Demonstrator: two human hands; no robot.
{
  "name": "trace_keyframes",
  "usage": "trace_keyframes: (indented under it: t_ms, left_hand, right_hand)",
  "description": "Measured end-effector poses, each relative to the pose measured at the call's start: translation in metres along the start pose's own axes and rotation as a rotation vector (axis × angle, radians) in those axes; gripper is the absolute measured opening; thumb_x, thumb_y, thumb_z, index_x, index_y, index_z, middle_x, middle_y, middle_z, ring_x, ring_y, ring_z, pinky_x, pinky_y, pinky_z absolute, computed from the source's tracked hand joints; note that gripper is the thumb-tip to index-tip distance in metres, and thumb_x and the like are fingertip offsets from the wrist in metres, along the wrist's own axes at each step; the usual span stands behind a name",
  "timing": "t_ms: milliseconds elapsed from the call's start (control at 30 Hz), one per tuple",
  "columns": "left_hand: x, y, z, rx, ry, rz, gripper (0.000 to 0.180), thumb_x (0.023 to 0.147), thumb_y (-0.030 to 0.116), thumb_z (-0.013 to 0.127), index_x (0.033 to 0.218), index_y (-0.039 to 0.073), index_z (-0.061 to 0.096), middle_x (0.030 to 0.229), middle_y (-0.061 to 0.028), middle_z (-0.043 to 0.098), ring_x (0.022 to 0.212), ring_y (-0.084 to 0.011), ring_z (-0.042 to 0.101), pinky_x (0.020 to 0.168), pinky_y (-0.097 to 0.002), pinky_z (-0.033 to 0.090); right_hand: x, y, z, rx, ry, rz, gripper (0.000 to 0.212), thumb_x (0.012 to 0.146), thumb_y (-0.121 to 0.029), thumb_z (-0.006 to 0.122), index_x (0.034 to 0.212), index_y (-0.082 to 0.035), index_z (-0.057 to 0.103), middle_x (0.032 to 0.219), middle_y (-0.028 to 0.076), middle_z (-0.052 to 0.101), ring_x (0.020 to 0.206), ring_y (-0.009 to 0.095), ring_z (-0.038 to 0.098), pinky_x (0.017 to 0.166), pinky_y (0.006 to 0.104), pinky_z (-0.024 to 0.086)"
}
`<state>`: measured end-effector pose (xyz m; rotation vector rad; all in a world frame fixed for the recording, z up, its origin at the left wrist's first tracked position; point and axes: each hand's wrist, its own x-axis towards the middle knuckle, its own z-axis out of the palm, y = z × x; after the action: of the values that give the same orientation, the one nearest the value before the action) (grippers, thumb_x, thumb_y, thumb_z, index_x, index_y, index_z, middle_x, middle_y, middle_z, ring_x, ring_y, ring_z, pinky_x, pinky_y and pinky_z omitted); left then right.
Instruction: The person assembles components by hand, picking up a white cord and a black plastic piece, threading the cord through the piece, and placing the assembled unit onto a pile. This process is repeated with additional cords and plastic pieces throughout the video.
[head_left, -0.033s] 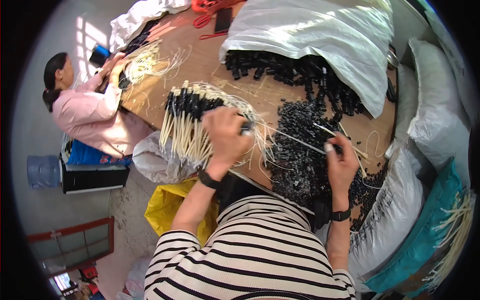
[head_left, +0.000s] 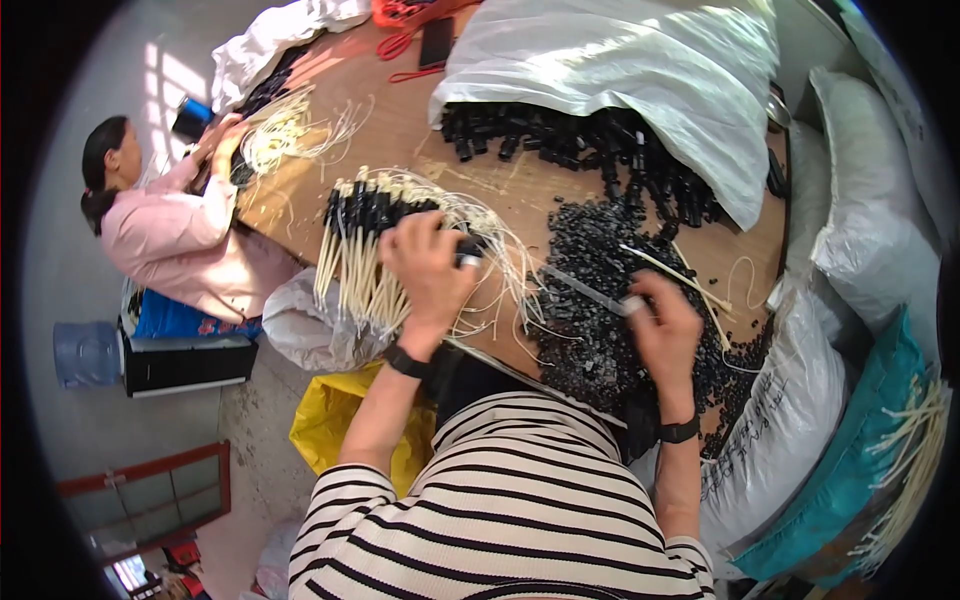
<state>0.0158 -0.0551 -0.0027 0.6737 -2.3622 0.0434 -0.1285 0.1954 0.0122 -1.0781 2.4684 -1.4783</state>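
Note:
My left hand [head_left: 428,268] closes around a black tubular piece [head_left: 468,250] just right of a bundle of pale sticks [head_left: 345,262] with black sleeves on their upper parts. My right hand [head_left: 664,330] pinches the end of a thin pale strand [head_left: 585,288], smeared by motion, which stretches toward my left hand. Whether it passes into the black piece I cannot tell. Beneath the strand spreads a heap of small black parts [head_left: 590,340]. Loose white cords [head_left: 505,245] curl from the bundle. A pale stick [head_left: 675,275] lies across the heap, beyond my right hand.
A white sack [head_left: 610,60] spills black tubes [head_left: 660,180] at the back. Full sacks [head_left: 790,400] line the right side. On the left, a person in pink [head_left: 185,235] handles more cords [head_left: 275,135]. A phone [head_left: 436,42] and red scissors [head_left: 394,46] lie at the far edge.
My right hand has moved left, and the strand between my hands looks shorter and more blurred. My left hand has shifted slightly left with the black piece.

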Motion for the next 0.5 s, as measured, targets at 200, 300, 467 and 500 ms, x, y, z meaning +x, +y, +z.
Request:
trace_keyframes:
  t_ms: [200,300,467,500]
  left_hand:
    - [0.019,0.042,0.006,-0.340,-0.119,0.046,0.049,0.065,0.010,0.070,0.113,0.007,0.061,0.120,-0.0120,0.058,0.114,-0.0308,0.051,0.099,-0.0431,0.036]
    - [0.044,0.081,0.051,-0.739,-0.363,0.213,0.035,0.075,0.004,0.063,0.110,0.007,0.064,0.113,-0.0120,0.063,0.107,-0.0322,0.057,0.093,-0.0415,0.047]
    - [0.105,0.123,0.126,-0.482,-0.620,0.052,0.030,0.076,0.012,0.066,0.106,0.012,0.065,0.107,-0.0139,0.064,0.101,-0.0335,0.061,0.083,-0.0421,0.050]
    - [0.107,0.127,0.134,-0.490,-0.612,0.065,0.030,0.076,0.012,0.066,0.106,0.012,0.065,0.107,-0.0139,0.064,0.101,-0.0335,0.061,0.083,-0.0421,0.050]
  right_hand:
    - [-0.001,0.017,-0.004,-0.178,-0.061,-0.112,0.028,0.075,-0.012,0.073,0.101,-0.003,0.067,0.099,0.012,0.068,0.094,0.031,0.063,0.082,0.0393,0.049]
    - [0.012,0.045,-0.034,-0.380,0.094,-0.010,0.019,0.074,-0.005,0.069,0.093,-0.003,0.066,0.093,0.013,0.064,0.088,0.031,0.062,0.076,0.0386,0.049]
    - [0.018,0.080,-0.058,-0.681,0.088,-0.006,0.017,0.071,0.000,0.064,0.089,-0.003,0.065,0.090,0.011,0.059,0.089,0.031,0.058,0.075,0.0414,0.046]
    - [0.017,0.085,-0.058,-0.690,0.054,0.022,0.018,0.071,0.001,0.063,0.088,-0.003,0.064,0.091,0.011,0.059,0.089,0.031,0.057,0.075,0.0417,0.046]
